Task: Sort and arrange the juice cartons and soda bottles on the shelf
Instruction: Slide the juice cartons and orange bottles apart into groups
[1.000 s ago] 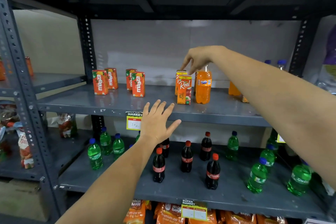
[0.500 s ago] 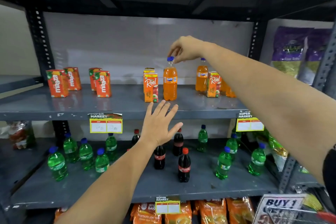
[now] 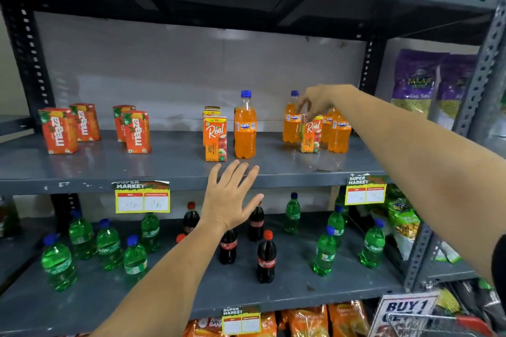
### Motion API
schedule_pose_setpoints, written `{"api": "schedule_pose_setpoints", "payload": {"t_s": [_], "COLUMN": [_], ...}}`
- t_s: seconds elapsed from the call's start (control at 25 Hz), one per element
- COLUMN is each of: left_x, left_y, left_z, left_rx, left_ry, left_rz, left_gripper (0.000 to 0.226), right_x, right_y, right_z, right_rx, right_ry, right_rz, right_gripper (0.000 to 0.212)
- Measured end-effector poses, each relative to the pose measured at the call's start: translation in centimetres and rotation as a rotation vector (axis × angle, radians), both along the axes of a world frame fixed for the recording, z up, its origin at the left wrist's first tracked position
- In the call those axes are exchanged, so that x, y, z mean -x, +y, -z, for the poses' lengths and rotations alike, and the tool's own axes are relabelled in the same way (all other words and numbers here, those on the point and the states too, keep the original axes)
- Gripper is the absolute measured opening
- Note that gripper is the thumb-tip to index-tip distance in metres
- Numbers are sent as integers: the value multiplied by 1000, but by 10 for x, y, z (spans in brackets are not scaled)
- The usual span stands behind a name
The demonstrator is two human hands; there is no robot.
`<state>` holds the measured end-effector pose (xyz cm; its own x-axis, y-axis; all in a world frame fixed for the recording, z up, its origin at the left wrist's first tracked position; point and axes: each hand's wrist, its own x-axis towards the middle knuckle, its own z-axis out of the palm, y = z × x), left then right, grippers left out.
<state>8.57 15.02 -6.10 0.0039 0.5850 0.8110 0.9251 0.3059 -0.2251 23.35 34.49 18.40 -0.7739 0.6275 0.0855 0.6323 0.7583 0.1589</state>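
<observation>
On the middle shelf (image 3: 169,172) several red Maaza cartons (image 3: 59,130) stand at the left. Two Real juice cartons (image 3: 215,138) stand in the centre beside an orange Fanta bottle (image 3: 245,126). To the right, another Real carton (image 3: 310,134) stands among three Fanta bottles (image 3: 291,120). My right hand (image 3: 319,102) hangs over that carton, fingers spread downward, fingertips at its top edge. My left hand (image 3: 230,197) is open and flat, fingers up, in front of the shelf's front edge below the centre bottle.
The lower shelf (image 3: 301,295) carries green Sprite bottles (image 3: 324,252) on both sides and dark cola bottles (image 3: 266,257) in the middle. Price tags (image 3: 142,197) hang on the shelf edge. Purple snack bags (image 3: 419,82) hang on the right rack; orange packets (image 3: 309,321) lie below.
My right hand let go of the centre Fanta bottle's cap and moved right and down to the Real carton among the right-hand bottles. The view shifted right; my left hand stayed.
</observation>
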Motion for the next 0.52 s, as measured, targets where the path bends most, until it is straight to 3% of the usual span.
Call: {"api": "schedule_pose_setpoints", "payload": {"t_s": [0.32,0.52], "left_x": [3,3], "left_y": [6,7], "left_z": [4,4], "left_rx": [-89,-80], "left_ry": [65,61], "left_rz": [10,13], "left_gripper": [57,57], "right_x": [8,12], "right_y": [33,50], "right_z": [22,31], "right_rx": [-120,-94], "right_ry": [-23,-79], "right_rz": [3,-8], "right_gripper": [57,43]}}
